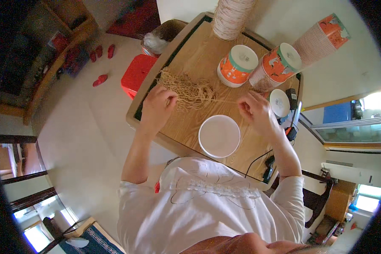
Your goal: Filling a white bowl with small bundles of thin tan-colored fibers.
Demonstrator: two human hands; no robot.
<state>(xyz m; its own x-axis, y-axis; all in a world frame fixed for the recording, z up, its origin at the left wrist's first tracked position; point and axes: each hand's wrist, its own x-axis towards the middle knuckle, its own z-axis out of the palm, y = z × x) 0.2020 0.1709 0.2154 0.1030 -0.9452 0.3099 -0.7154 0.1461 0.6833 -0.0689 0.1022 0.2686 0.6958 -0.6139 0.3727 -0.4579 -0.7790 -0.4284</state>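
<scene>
A loose, tangled heap of tan twine [188, 91] lies on the wood-look tabletop [182, 129]. At its near left edge is my left hand [157, 108], fingers curled in and thumb against the forefinger; strands touch it, but what is pinched is hard to make out. A thin strand runs right from the heap to my right hand [255, 106], whose fingertips are closed on it. Between and nearer than my hands stands an open white paper tub [219, 136], its inside showing bare. Just beyond are upside-down orange-and-green printed tubs [237, 65].
More tubs stand in nested stacks: a printed one [281, 63], a long one [319, 40] and a tall one [233, 21] at the far edge. Black adapters [291, 99] and a cable [258, 158] lie at the right. A red stool [138, 72] stands beside the table's left.
</scene>
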